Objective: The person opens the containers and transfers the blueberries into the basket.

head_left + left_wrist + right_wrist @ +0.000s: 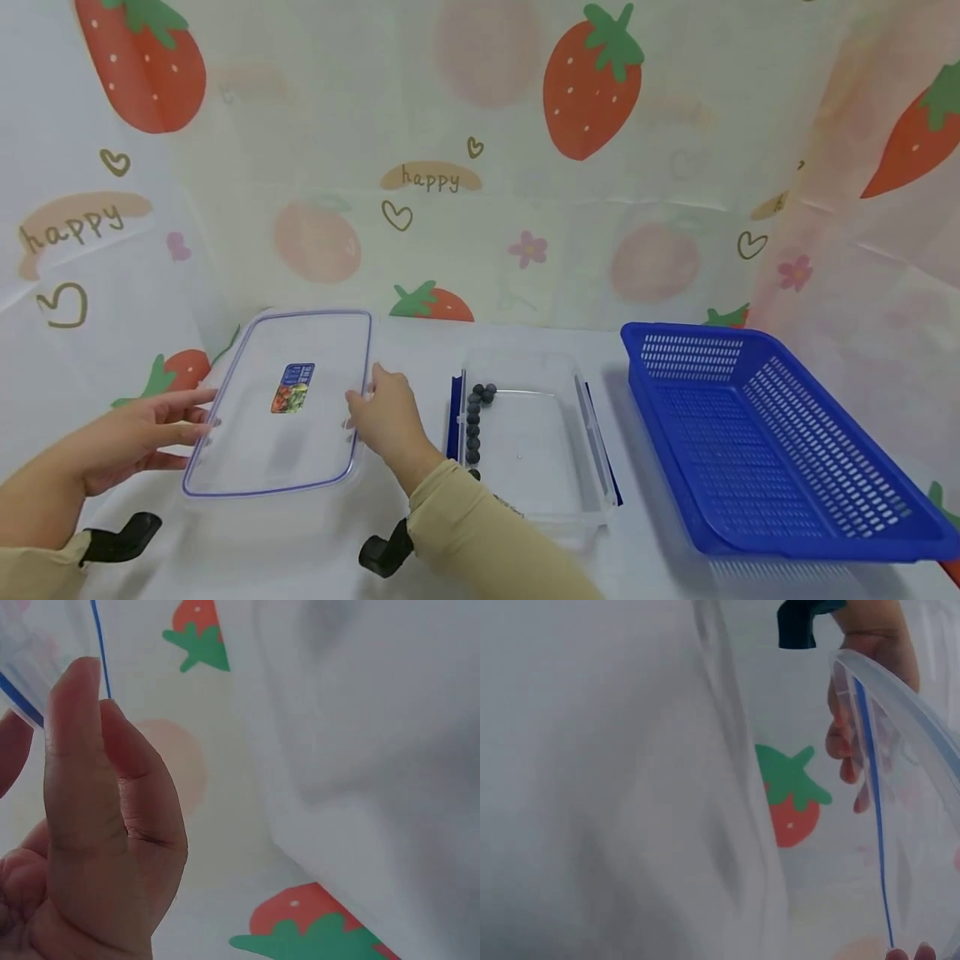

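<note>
While strawberry-print backdrop rises behind white tabletop, left fingers, right fingers pinch clear lid.

Container between lid and basket

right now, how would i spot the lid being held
Start at the blue basket and go left past the clear box. Between the left hand and right hand is a clear, blue-rimmed lid, set apart by its colourful label.
</note>
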Tool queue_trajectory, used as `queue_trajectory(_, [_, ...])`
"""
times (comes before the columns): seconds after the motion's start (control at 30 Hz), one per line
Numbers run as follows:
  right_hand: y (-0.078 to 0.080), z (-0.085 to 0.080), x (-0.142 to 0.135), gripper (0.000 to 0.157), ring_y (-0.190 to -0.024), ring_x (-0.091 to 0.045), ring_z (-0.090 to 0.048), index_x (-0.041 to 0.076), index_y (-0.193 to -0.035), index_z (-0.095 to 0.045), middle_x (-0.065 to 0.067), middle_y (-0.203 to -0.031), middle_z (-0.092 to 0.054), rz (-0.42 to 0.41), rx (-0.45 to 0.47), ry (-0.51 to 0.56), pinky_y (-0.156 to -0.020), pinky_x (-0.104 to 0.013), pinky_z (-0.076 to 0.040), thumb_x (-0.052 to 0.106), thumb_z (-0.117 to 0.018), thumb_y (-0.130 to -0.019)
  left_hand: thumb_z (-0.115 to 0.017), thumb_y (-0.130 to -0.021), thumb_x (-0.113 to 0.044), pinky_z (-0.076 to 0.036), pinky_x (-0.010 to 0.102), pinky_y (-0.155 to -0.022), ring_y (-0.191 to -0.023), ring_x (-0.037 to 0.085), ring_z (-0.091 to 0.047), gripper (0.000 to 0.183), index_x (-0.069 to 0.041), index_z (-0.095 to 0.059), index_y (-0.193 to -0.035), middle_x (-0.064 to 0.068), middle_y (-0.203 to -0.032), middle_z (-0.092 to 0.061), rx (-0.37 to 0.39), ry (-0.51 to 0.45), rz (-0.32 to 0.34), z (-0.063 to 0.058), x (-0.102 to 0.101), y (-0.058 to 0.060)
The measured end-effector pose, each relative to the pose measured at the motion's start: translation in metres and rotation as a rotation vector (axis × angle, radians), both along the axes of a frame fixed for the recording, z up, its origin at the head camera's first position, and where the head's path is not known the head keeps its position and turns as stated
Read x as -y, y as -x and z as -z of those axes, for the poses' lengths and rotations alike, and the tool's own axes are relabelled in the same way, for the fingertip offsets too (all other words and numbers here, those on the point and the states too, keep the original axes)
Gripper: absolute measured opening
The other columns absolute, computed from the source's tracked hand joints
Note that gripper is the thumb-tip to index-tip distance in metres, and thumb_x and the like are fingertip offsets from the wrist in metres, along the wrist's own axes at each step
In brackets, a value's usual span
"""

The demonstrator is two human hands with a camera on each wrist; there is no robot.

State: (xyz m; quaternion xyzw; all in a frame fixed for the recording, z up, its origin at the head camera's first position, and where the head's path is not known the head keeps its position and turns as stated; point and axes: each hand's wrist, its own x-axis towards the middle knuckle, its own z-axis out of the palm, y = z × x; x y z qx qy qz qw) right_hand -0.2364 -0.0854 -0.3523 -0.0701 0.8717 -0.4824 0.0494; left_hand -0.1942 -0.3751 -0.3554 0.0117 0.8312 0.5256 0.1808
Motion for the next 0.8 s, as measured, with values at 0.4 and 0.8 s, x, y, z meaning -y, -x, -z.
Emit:
queue_trajectory(0.4, [-0.009, 0.053, 0.009, 0.054, -0.092, -0.018, -0.055, 0.001, -0.132, -0.046, -0.009, -0.104, -0.054, 0.073, -0.007, 0.092, -0.073, -0.026, -0.05, 0.024, -0.063, -0.086, -0.064, -0.085, -0.027, -0.052, 0.04, -0.081, -0.099, 0.021, -0.049, 0.079, 0.002, -0.017, -0.143, 0.018, -0.121, -0.039, 0.073, 0.063, -0.035, 0.027, 0.005, 0.004])
queue_trajectory(0.8, [-0.003, 0.077, 0.009, 0.046, -0.054, -0.011, -0.055, -0.003, -0.123, -0.053, -0.007, -0.094, -0.057, 0.087, 0.106, 0.147, -0.051, -0.022, -0.048, 0.018, -0.065, -0.084, -0.065, -0.085, -0.021, -0.053, 0.036, -0.075, -0.091, 0.018, -0.053, 0.071, 0.008, -0.027, -0.137, 0.017, -0.115, -0.045, 0.146, 0.1, -0.099, 0.047, 0.003, 0.014])
